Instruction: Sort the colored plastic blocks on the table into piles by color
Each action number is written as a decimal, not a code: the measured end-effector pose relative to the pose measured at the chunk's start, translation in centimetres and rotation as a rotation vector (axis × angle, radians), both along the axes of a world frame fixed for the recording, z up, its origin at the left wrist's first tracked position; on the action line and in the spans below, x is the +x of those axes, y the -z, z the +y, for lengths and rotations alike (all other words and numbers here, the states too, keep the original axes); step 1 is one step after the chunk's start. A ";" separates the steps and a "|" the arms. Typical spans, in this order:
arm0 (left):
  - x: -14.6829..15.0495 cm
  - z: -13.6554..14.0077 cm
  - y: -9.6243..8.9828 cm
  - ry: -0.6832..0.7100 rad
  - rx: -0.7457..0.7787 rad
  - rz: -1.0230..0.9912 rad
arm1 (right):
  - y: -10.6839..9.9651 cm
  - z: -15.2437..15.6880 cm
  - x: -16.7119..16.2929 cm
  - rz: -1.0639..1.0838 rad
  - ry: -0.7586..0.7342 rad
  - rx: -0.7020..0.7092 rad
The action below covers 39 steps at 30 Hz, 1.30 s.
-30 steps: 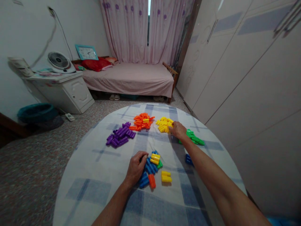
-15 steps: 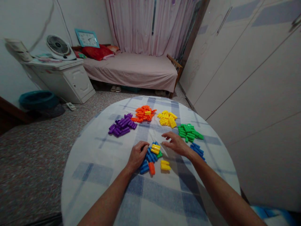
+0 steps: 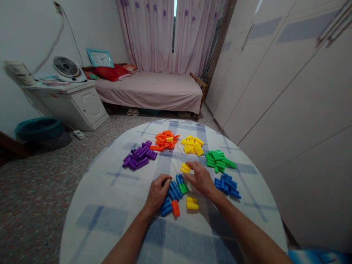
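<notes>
We've got a rounded table (image 3: 79, 198) under a plaid cloth (image 3: 189, 247), bed (image 3: 154, 86) beyond its far edge, wardrobe (image 3: 275, 95) off its right edge; clock (image 3: 101, 58) markings too small for us to read. Right hand (image 3: 202, 179) pinches a yellow block (image 3: 185, 168) about midway between left and right edges; left hand (image 3: 157, 193) curls against blue blocks (image 3: 175, 190), can't tell if gripping.

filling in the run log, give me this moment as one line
left hand: against blue pieces | right hand: holding yellow piece | on table: purple pile, orange pile, yellow pile, green pile, blue pile
</notes>
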<state>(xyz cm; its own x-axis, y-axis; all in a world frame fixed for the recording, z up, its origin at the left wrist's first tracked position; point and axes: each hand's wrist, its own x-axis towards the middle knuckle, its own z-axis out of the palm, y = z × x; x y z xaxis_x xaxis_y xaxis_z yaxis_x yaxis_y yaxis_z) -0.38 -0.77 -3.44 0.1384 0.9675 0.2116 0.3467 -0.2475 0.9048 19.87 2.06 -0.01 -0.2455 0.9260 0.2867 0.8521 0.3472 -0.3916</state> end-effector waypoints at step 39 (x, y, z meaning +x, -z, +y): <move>0.0 -0.1 -0.1 -0.007 0.011 0.021 | 1.2 -9.1 2.0 0.198 -0.181 -0.243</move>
